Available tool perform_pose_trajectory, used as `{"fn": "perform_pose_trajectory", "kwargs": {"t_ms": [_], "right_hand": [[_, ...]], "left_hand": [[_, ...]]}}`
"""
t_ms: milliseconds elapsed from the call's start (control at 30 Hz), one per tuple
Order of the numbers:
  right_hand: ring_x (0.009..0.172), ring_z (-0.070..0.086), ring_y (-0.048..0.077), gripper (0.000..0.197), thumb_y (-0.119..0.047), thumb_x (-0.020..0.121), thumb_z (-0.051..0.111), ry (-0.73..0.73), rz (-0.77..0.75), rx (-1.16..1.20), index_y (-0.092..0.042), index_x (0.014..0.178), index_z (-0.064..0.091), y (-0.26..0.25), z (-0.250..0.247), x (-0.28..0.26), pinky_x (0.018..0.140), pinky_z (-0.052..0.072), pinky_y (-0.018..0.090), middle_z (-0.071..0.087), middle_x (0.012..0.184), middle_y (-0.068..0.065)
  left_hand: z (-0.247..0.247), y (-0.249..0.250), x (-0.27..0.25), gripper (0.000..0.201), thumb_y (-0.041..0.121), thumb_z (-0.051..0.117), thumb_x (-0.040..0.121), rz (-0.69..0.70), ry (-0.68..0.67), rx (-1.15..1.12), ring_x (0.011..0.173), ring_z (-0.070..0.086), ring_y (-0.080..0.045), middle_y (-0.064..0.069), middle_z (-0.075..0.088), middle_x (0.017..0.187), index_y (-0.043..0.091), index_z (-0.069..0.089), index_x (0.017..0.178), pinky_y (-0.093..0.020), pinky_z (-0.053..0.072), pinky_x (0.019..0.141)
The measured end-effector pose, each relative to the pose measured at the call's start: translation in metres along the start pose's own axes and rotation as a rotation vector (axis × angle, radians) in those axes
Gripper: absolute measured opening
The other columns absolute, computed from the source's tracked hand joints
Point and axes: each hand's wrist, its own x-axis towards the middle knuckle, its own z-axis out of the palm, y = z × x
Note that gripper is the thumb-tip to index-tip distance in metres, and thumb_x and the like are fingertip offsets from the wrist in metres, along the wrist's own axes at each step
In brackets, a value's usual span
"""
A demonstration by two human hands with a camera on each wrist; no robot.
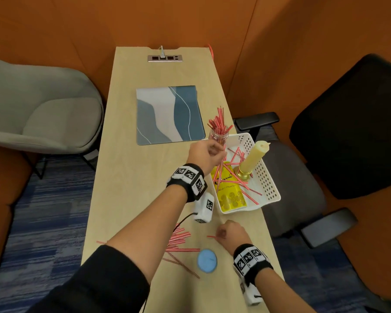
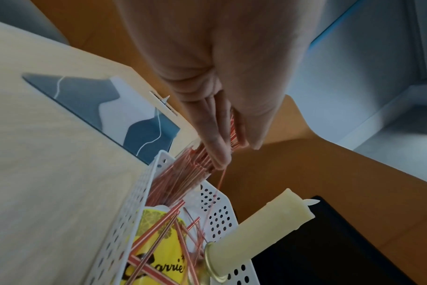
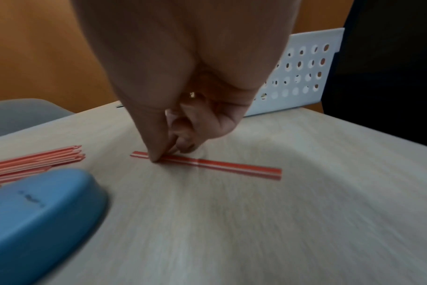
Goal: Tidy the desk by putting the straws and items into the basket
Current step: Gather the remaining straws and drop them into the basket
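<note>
Orange padded walls enclose a narrow pale wooden surface [image 1: 131,177], on which a blue and grey mat [image 1: 167,114] is laid toward the far end. At the right edge a white perforated basket [image 1: 270,184] is seen, holding a yellow packet [image 1: 229,193], a cream candle on a gold base [image 1: 254,158] and several loose red-and-white straws [image 1: 235,154]. A clear jar of straws [image 1: 218,129] is stood just beyond the basket's far corner. The left hand [image 1: 207,154] is held over the basket's far end, its fingers [image 2: 217,138] closed round a bundle of straws [image 2: 183,177] that fans downward into the basket. The right hand [image 1: 229,232] is lowered to the surface near the basket's near end, where a single straw [image 3: 207,164] lying flat is pinched between thumb and fingertips [image 3: 156,154]. More straws [image 1: 178,240] are scattered on the near part of the surface, beside a round blue lid [image 1: 207,260]. A grey chair and a black office chair are placed on either side.
</note>
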Motion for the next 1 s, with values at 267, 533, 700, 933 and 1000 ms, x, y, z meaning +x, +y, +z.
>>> {"fn": "perform_pose_trajectory", "kwargs": {"t_ms": [267, 533, 700, 933, 1000], "right_hand": [[0.094, 0.063, 0.027, 0.023, -0.024, 0.095, 0.048, -0.08, -0.139, -0.148, -0.013, 0.101, 0.067, 0.0, -0.003, 0.002, 0.081, 0.051, 0.034, 0.064, 0.106, 0.007], [0.065, 0.057, -0.001, 0.012, -0.026, 0.089, 0.066, 0.103, -0.166, 0.329, -0.027, 0.077, 0.067, -0.032, -0.126, 0.004, 0.06, 0.039, 0.016, 0.066, 0.075, -0.011], [0.067, 0.057, 0.004, 0.006, -0.021, 0.087, 0.068, 0.417, -0.054, 0.378, -0.018, 0.082, 0.068, -0.034, -0.167, 0.031, 0.068, 0.048, 0.025, 0.063, 0.073, -0.009], [0.075, 0.062, 0.014, 0.009, -0.018, 0.089, 0.061, 0.402, -0.094, 0.212, -0.024, 0.087, 0.067, -0.053, -0.129, 0.036, 0.069, 0.049, 0.028, 0.068, 0.082, -0.006], [0.075, 0.063, 0.014, 0.014, -0.016, 0.086, 0.059, 0.192, -0.193, 0.159, -0.025, 0.084, 0.069, -0.066, -0.092, 0.028, 0.072, 0.054, 0.031, 0.069, 0.082, -0.006]], "left_hand": [[-0.029, -0.069, -0.029, 0.005, 0.014, 0.07, 0.085, -0.194, -0.005, 0.236, 0.068, 0.068, -0.021, -0.002, 0.073, 0.079, 0.015, 0.075, 0.084, -0.04, 0.06, 0.073], [-0.085, -0.133, -0.114, 0.006, 0.023, 0.079, 0.068, -0.521, -0.373, 0.66, 0.073, 0.071, -0.009, 0.009, 0.074, 0.074, 0.024, 0.079, 0.074, -0.018, 0.055, 0.07], [-0.082, -0.145, -0.134, 0.025, 0.035, 0.088, 0.063, -0.513, -0.444, 0.716, 0.077, 0.069, -0.008, 0.01, 0.074, 0.082, 0.023, 0.077, 0.082, -0.02, 0.054, 0.074], [-0.077, -0.154, -0.137, 0.017, 0.026, 0.085, 0.073, -0.463, -0.423, 0.737, 0.085, 0.07, -0.014, 0.004, 0.075, 0.089, 0.02, 0.079, 0.087, -0.024, 0.055, 0.082], [-0.078, -0.155, -0.137, 0.011, 0.025, 0.08, 0.078, -0.452, -0.417, 0.734, 0.088, 0.07, -0.016, 0.003, 0.074, 0.091, 0.02, 0.078, 0.088, -0.025, 0.054, 0.083]]}}
